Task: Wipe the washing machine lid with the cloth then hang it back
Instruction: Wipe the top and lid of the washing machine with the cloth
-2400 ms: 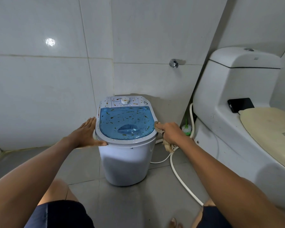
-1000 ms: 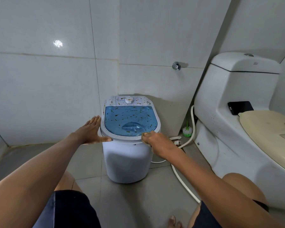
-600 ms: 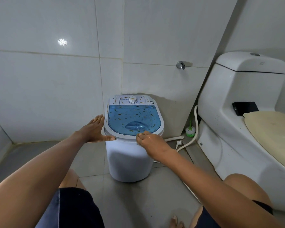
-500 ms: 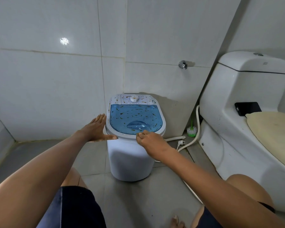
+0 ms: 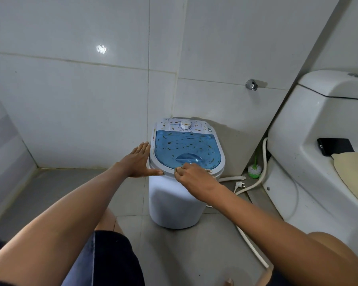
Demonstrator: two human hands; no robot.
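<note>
A small white washing machine (image 5: 174, 203) stands on the floor against the tiled wall. Its blue see-through lid (image 5: 184, 149) is flecked with brown specks. My left hand (image 5: 137, 162) lies flat against the machine's left rim, fingers spread, thumb along the front edge. My right hand (image 5: 192, 178) presses on the lid's front rim and is closed over a tan cloth (image 5: 209, 171). Only a small edge of the cloth shows beside my fingers.
A white toilet (image 5: 310, 162) fills the right side, with a black phone (image 5: 335, 146) on its ledge. A white hose (image 5: 250, 244), a plug (image 5: 241, 184) and a green brush (image 5: 254, 168) lie between machine and toilet. My knees are low in view.
My right hand, with the cloth, has moved from the machine's right side round to the lid's front rim. My left hand has stayed on the left rim. The view shifted leftward.
</note>
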